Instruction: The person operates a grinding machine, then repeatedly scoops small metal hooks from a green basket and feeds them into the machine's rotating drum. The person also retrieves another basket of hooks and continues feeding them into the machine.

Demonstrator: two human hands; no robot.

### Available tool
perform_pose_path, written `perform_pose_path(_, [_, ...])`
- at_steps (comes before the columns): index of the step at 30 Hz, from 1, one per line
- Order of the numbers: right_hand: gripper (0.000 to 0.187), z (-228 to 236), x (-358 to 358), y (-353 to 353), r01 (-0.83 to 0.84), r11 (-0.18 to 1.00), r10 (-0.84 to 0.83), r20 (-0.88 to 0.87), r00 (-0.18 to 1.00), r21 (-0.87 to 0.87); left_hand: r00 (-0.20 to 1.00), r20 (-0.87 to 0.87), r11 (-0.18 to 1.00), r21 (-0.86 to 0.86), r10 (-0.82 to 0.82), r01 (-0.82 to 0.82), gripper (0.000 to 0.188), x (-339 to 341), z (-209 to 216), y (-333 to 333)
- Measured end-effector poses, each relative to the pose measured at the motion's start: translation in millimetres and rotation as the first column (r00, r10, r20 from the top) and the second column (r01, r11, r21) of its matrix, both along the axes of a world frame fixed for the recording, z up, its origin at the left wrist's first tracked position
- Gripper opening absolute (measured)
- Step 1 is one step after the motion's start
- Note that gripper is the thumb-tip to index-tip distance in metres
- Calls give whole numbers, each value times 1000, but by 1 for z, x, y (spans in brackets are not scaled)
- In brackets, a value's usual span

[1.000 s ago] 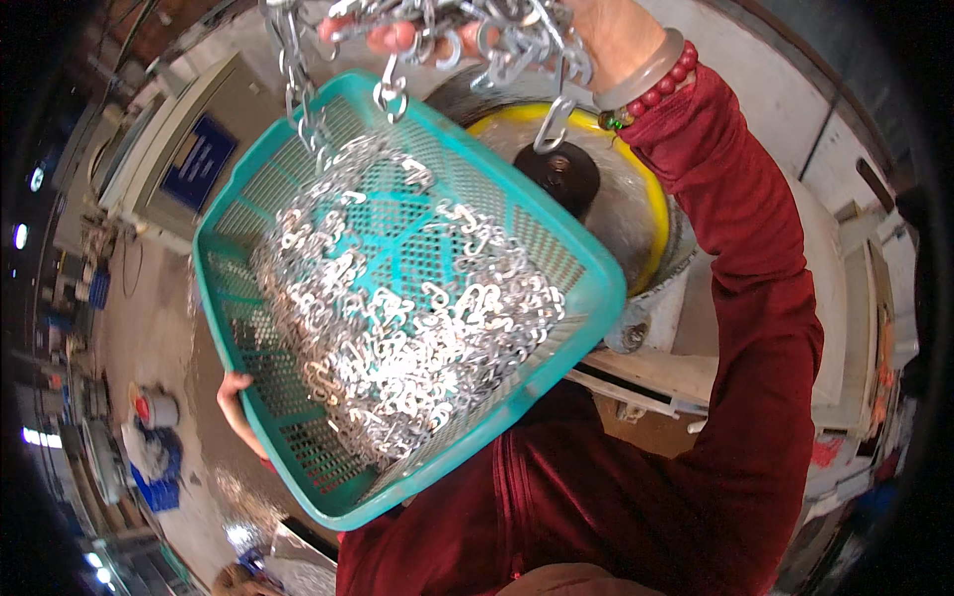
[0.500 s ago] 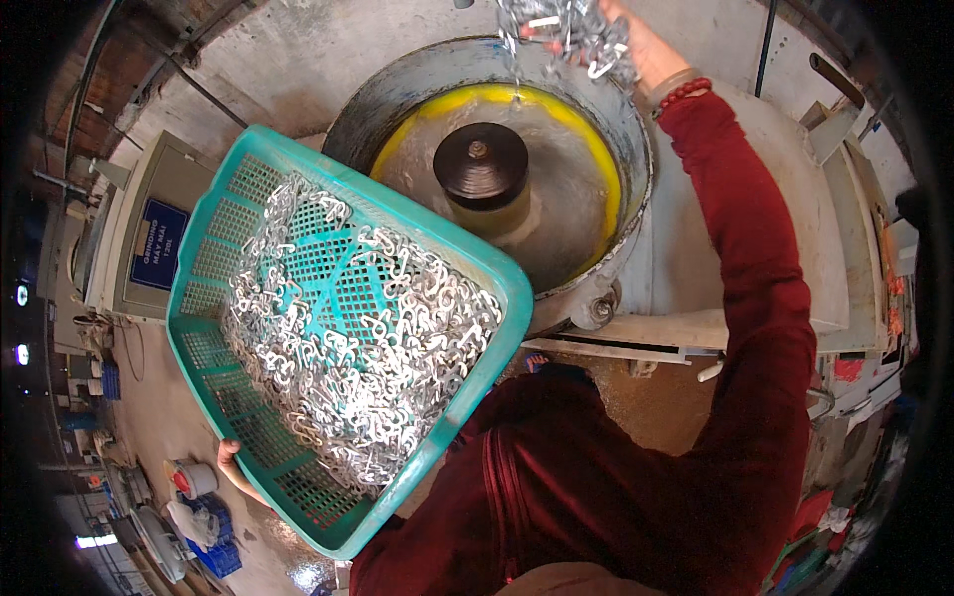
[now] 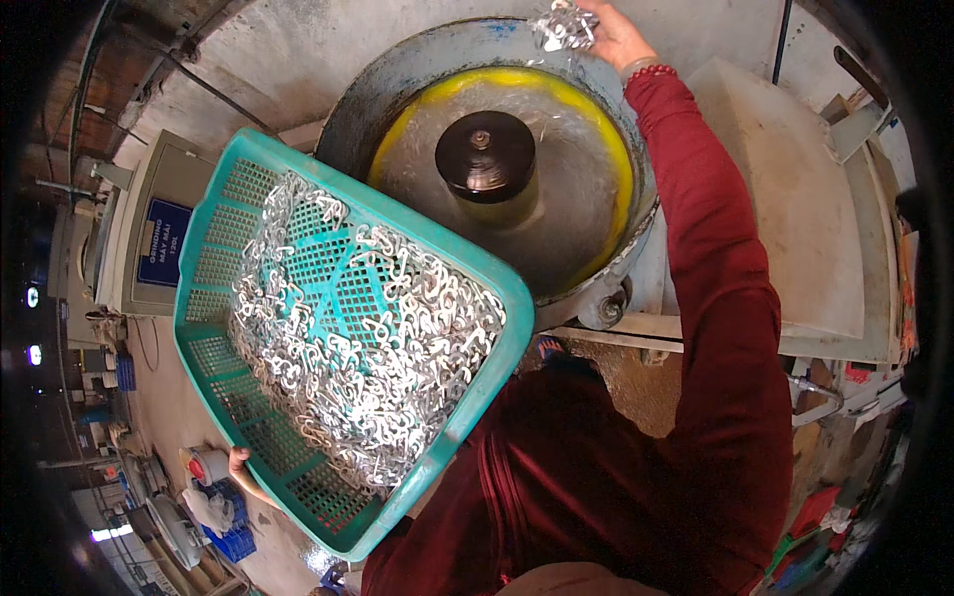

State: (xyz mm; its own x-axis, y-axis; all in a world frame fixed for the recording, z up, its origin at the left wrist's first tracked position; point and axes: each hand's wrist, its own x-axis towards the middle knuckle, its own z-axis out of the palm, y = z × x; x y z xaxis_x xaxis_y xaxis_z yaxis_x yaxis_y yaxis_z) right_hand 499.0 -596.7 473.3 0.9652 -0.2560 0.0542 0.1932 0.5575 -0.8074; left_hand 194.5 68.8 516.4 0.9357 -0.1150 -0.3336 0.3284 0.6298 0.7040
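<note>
A green plastic basket (image 3: 512, 303) tilts in front of me, its lattice bottom heaped with small shiny metal hooks (image 3: 383, 382). My left hand (image 3: 241, 469) grips its near left side; only the thumb and part of the hand show, the other fingers being hidden beneath. Beyond the basket my right hand (image 3: 618, 42) is raised over the far rim of a round tub (image 3: 343, 119). It holds a clump of the same metal hooks, with some pieces hanging at the fingers. Inside the tub, a yellow-lined wall (image 3: 621, 189) surrounds a dark central post (image 3: 485, 159) and churning greyish water.
A grey control box (image 3: 159, 214) with a blue label stands left of the tub. At the right is a pale sloping metal housing (image 3: 785, 219). Blue crates (image 3: 231, 531) and a white bucket (image 3: 206, 465) sit on the floor at the lower left.
My right hand has shifted slightly left and up over the tub, and its clump of hooks looks smaller. Small splashes show in the tub. The basket has barely moved.
</note>
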Motion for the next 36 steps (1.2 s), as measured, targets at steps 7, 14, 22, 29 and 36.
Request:
perform_pose_path(7, [32, -13, -18, 9, 3, 818, -137, -190, 972, -576, 1000, -3, 996, 82, 29, -28, 56, -2, 1, -2])
perform_pose_path(14, [45, -11, -57, 25, -218, 598, -30, -294, 955, -772, 999, -8, 996, 78, 51, -50, 55, 0, 1, -2])
perform_pose_path(22, [31, 1, -87, 30, -35, 638, -94, -123, 988, -769, 998, -3, 993, 101, 57, -56, 55, 4, 6, -10])
perform_pose_path(29, [16, 40, -150, 78, -205, 363, 139, -165, 977, -909, 996, -3, 989, 120, 85, -84, 54, -2, 8, -9])
perform_pose_path(36, [19, 55, -132, 156, -303, -177, 543, -349, 764, -936, 993, -10, 980, 167, 115, -112, 54, -1, 12, -25])
